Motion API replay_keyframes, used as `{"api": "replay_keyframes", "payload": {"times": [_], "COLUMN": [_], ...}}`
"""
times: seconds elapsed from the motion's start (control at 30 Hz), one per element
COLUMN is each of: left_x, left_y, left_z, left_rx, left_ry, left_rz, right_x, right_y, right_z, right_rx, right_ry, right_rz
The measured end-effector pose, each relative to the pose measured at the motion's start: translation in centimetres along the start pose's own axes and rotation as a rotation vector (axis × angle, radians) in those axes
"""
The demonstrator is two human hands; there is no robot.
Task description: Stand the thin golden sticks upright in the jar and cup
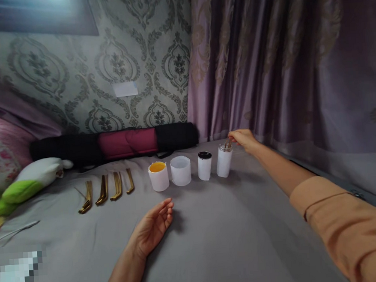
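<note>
My right hand (243,138) is closed in a pinch on some thin brownish-gold strips (227,144). Their lower ends stand inside the mouth of a tall white-wrapped jar (224,163), the farthest right of the containers. My left hand (157,225) rests near the sheet with its palm turned inward, fingers loosely curled and nothing in them. Beyond it stand a white cup with a yellow inside (159,180), a wide white cup (181,174) and a white can with a dark top (204,168). Several bundles of bent gold-brown strips (102,190) lie in a row to the left.
A grey sheet (214,238) covers the surface. Along the wall lies a black and maroon roll (127,143). A white and green plush toy (29,180) and a white cable (17,230) are at the left. A purple curtain (266,66) hangs behind my right arm.
</note>
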State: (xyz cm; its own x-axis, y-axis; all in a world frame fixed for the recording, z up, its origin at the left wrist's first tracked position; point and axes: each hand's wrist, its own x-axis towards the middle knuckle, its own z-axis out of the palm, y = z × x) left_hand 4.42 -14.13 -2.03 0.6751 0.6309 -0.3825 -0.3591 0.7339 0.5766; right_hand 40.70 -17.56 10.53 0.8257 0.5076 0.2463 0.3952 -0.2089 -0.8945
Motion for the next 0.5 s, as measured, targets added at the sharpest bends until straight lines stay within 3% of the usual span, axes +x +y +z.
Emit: {"api": "replay_keyframes", "payload": {"times": [0.23,0.5], "left_x": [0.1,0.2], "left_y": [-0.1,-0.2], "left_z": [-0.3,-0.5], "left_rx": [0.018,0.003], "left_ry": [-0.019,-0.038], "left_rz": [0.016,0.015], "right_x": [-0.1,-2.1], "right_y": [-0.2,-0.6], "right_z": [-1.6,-2.9], "right_rx": [0.105,0.292], "right_ry": [0.115,0.186], "right_rz": [0.016,0.1]}}
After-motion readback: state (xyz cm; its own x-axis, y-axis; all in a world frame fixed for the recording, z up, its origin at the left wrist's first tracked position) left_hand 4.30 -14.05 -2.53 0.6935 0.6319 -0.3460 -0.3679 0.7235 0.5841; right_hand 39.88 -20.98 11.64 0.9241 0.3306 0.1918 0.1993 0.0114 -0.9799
